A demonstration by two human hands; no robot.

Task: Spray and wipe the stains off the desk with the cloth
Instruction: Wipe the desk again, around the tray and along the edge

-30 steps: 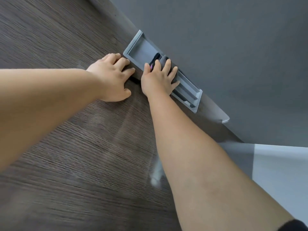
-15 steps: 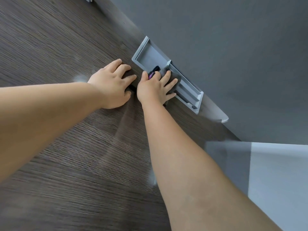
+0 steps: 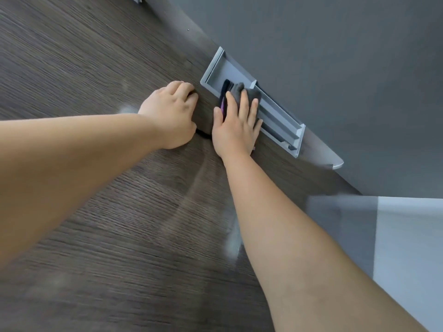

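Note:
A dark wood-grain desk (image 3: 100,224) fills most of the view. My right hand (image 3: 236,127) lies flat, fingers spread, pressing a grey cloth (image 3: 239,91) with a dark and purple edge against the desk's back edge. The cloth bunches over the rim of a grey cable tray (image 3: 275,113). My left hand (image 3: 171,116) rests on the desk just left of the right hand, fingers curled down; something dark shows under its palm, but I cannot tell what. Pale curved wipe streaks (image 3: 191,188) run across the wood below my hands. No spray bottle is in view.
The grey cable tray is set into the desk's back edge against a grey partition (image 3: 335,68). A small white bracket (image 3: 336,165) sticks out past the tray's right end. At the lower right the desk ends and a pale floor (image 3: 407,248) shows.
My right hand slid with the cloth along the tray's edge, back toward me, then forward over the rim again. More of the cloth now shows beyond my fingers. The left hand stayed beside it.

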